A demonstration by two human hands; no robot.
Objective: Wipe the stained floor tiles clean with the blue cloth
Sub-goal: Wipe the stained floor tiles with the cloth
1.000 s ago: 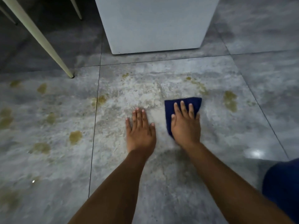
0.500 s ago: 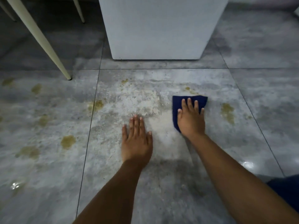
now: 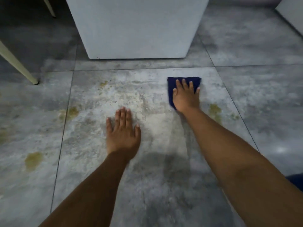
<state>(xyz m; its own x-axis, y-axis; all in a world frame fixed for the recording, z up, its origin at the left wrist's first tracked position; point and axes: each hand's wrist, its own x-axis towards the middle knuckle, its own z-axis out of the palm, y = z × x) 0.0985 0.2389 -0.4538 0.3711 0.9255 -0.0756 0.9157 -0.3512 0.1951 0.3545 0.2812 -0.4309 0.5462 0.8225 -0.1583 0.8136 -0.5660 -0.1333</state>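
Observation:
A folded blue cloth (image 3: 196, 81) lies flat on the grey floor tile (image 3: 147, 185), near the tile's far right part. My right hand (image 3: 186, 97) presses on it with straight, spread fingers and covers most of it. My left hand (image 3: 123, 133) rests flat on the same tile, fingers straight, beside a pale smeared patch (image 3: 131, 99). Yellow-brown stains remain: one right of the cloth (image 3: 214, 110), one on the left grout line (image 3: 72, 112), one on the left tile (image 3: 32, 159).
A white box-like unit (image 3: 136, 27) stands on the floor just beyond the tile. A cream furniture leg (image 3: 18, 66) slants down at the far left, another at the top left (image 3: 50, 8). A white edge (image 3: 291, 15) shows top right.
My right hand has slid the cloth away from me and to the right, over the stain that lay ahead of it. My left hand has stayed planted on the tile.

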